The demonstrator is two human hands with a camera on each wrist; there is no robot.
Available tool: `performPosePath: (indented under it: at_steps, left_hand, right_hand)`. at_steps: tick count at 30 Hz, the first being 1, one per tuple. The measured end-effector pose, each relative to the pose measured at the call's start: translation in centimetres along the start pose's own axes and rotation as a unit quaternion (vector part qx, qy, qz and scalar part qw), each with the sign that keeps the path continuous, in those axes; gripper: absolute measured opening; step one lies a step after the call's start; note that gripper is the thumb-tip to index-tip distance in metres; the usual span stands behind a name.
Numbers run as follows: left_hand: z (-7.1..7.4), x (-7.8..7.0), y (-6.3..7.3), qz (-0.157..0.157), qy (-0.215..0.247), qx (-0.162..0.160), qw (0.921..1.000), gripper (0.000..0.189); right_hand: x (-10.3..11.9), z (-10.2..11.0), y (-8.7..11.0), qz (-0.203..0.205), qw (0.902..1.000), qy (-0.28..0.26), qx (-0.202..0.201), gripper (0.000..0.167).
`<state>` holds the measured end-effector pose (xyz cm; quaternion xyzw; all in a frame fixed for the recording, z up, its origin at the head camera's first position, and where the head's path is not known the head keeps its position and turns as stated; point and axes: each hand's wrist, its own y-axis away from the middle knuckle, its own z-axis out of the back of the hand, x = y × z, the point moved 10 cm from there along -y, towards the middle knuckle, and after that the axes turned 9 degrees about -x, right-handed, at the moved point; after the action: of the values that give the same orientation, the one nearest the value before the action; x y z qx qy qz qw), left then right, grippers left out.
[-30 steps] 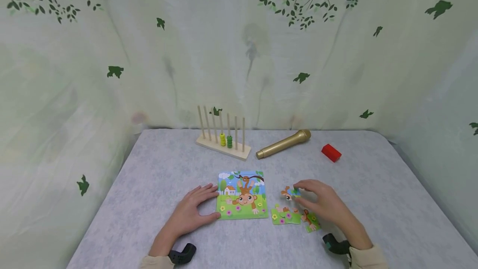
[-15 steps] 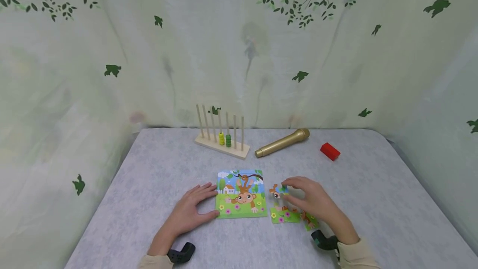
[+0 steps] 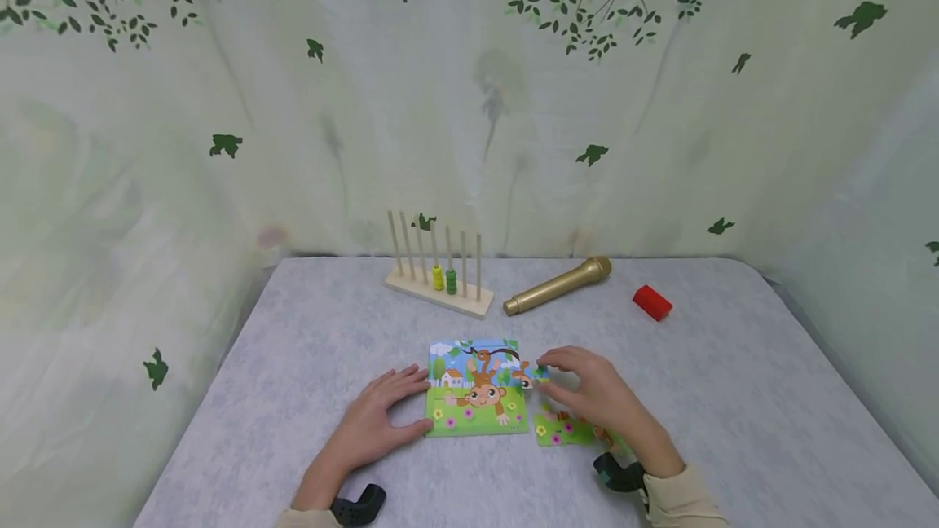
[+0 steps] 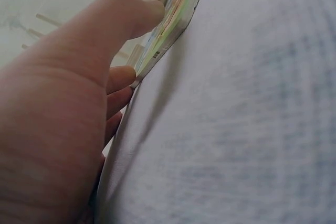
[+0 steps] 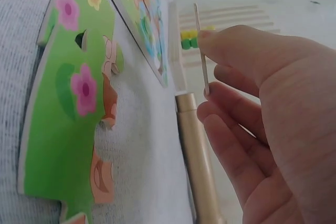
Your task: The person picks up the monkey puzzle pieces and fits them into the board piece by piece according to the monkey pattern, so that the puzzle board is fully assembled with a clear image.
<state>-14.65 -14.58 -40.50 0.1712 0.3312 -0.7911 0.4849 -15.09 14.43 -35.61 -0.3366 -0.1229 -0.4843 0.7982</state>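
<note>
A square puzzle board point(image 3: 477, 424) with a monkey picture lies flat on the table. My left hand point(image 3: 376, 424) rests at its left side, thumb and fingertips against the edge, as the left wrist view also shows. My right hand point(image 3: 597, 398) pinches a puzzle piece point(image 3: 526, 379) between thumb and fingers at the board's right edge. In the right wrist view that thin piece point(image 5: 202, 59) is edge-on and held above the table. Beneath the right hand lie loose puzzle pieces point(image 3: 559, 430), green with flowers; the hand and wrist partly cover them.
Behind the board stands a wooden peg rack point(image 3: 440, 294) with yellow and green beads. A gold toy microphone point(image 3: 557, 287) lies to the rack's right, and a red block point(image 3: 652, 303) farther right. A printed curtain point(image 3: 469, 104) hangs behind the table.
My right hand has moved left with the pinched puzzle piece, from above the loose pieces to the board's right edge. The left hand has stayed at the board's left side.
</note>
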Motion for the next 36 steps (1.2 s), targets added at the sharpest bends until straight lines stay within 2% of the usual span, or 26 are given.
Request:
performPosePath:
  at_steps: [7, 16, 22, 36]
  left_hand:
    - [-0.1, 0.2, 0.1, 0.008, -0.001, 0.004, 1.0000, 0.058]
    - [0.1, 0.0, 0.0, 0.012, 0.000, 0.004, 0.9999, 0.057]
    - [0.0, 0.0, 0.1, 0.014, -0.003, 0.003, 0.9999, 0.056]
    - [-0.1, 0.2, 0.2, 0.018, 0.004, 0.006, 0.9998, 0.057]
  right_hand:
    - [0.3, -0.7, -0.4, 0.016, 0.9999, -0.004, -0.006, 0.032]
    - [0.3, -2.2, -1.0, -0.008, 0.9997, -0.016, 0.016, 0.032]
    - [0.8, -3.1, -1.1, 0.000, 0.9995, -0.023, 0.020, 0.029]
    - [1.2, -4.7, -1.4, -0.014, 0.9985, 0.014, 0.050, 0.017]
